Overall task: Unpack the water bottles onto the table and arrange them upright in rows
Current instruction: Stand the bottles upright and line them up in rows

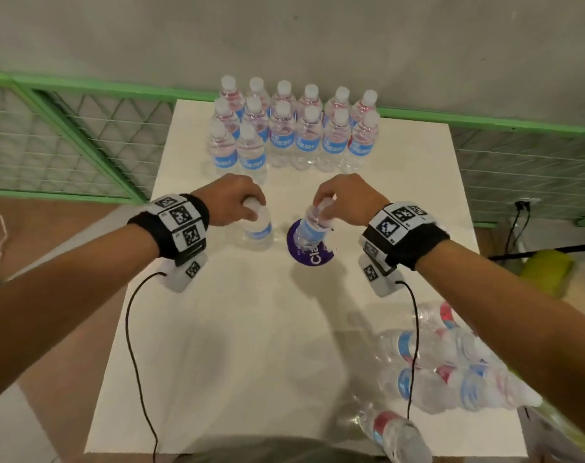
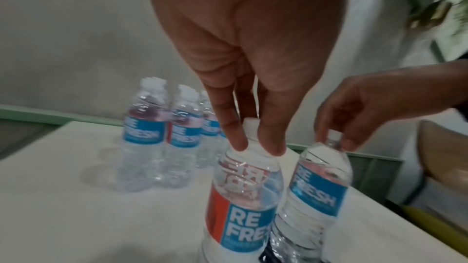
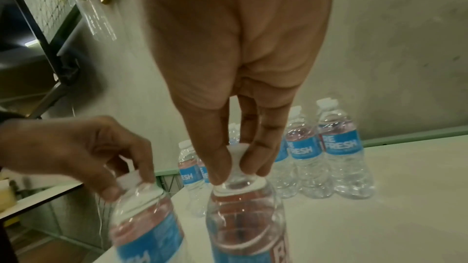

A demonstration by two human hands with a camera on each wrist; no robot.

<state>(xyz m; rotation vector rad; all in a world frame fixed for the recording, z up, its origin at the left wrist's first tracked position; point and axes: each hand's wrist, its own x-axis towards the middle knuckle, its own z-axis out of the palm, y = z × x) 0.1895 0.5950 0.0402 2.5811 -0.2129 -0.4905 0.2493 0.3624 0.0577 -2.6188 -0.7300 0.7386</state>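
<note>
Head view bright, soft shadows on table [image 1: 217, 329]; bottles at near right corner blurred; wrist views dim, prob. motion-smeared.

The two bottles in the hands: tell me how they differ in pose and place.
The left-hand bottle stands upright on bare white table; the right-hand bottle tilts, over a purple round sticker. The left hand covers its cap from above; the right hand pinches its cap with the fingertips. Both are clear Refresh water bottles with blue labels, held at the cap.
</note>
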